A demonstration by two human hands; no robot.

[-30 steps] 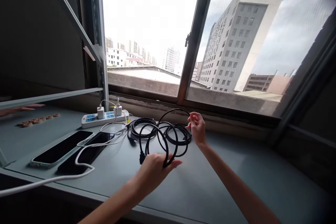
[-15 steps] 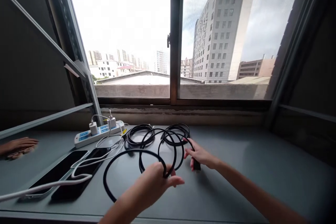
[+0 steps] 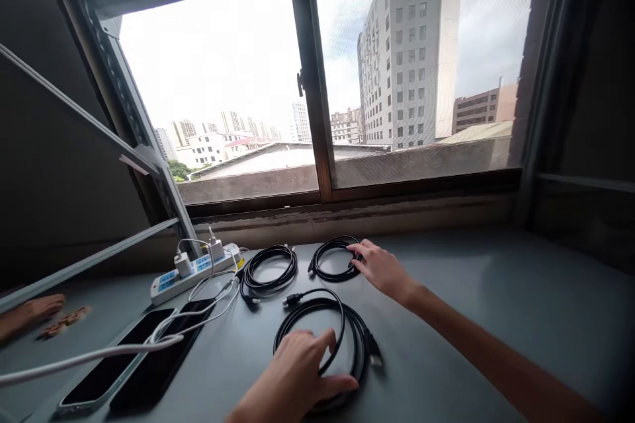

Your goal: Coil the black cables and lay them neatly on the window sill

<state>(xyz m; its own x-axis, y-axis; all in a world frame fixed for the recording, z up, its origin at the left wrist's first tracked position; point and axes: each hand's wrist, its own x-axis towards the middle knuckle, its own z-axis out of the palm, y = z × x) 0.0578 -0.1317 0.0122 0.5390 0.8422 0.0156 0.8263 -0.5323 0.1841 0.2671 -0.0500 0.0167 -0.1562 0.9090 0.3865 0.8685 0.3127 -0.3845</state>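
Observation:
A coiled black cable lies flat on the near part of the grey table, with its dark plugs at the coil's edge. My left hand rests over this coil, thumb and index finger spread apart; a loose strand runs into the gap between them. Its other fingers are hidden under the hand. Farther back, my right hand has its fingertips closed on the right side of a second black cable coil. A third coiled black cable lies to the left, apart from both hands.
A white power strip with chargers stands at the back left. White cords cross two dark phones. Another person's hand lies at far left beside small brown pieces. A metal frame and window surround the grey table.
The loose loops by my left hand have come down into a coil on the table. My right hand has left the plug end and moved back to the rear coil. The view has tilted.

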